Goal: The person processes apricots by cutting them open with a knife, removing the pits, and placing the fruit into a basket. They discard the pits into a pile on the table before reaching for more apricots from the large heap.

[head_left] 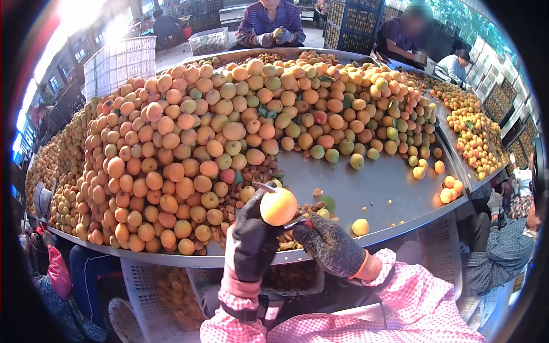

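My left hand [255, 243], in a black glove, is closed around an orange-yellow apricot [278, 206] held above the table's near edge. A dark curved strip arches over the fruit's upper left; I cannot make out what it is. My right hand [333, 244], in a dark, worn glove, is closed on a small tool with a red handle [298, 224]. The tool's dark end reaches the lower right side of the apricot; its exact kind is partly hidden. Below and behind the hands lie apricot scraps [289, 243] and a loose apricot [360, 227].
A large heap of apricots [171, 148] covers the left and back of the metal table [366, 194]. Crates [151, 291] stand under the near edge. Co-workers sit around, one across the table [271, 23], another at the right [497, 246]. A second fruit-covered table [463, 166] adjoins at right.
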Demonstrator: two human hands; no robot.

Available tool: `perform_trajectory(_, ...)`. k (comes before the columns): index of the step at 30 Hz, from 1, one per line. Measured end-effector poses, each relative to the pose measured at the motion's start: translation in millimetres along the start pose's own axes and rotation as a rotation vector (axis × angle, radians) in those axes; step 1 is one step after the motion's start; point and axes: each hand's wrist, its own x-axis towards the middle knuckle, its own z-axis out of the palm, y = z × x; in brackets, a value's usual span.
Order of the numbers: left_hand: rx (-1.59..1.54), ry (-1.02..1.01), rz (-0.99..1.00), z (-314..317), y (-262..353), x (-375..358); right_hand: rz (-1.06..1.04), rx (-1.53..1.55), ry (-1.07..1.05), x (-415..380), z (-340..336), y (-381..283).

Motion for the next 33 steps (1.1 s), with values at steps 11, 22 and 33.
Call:
perform_trajectory(11, 0.138, -0.050, -0.024, -4.8, 18.9, 4.1, -0.352, -0.468, -0.299, 16.2, -31.6, 23.1)
perform_trajectory(22, 0.455, 0.248, -0.134, 0.4, -5.4, 10.0, -0.335, -0.578, 0.082, 10.9, 13.5, 24.0)
perform_trajectory(33, 0.903, -0.148, 0.234, -15.9, -23.8, 27.3, -0.249, 0.276, -0.170, 19.8, 6.3, 60.2)
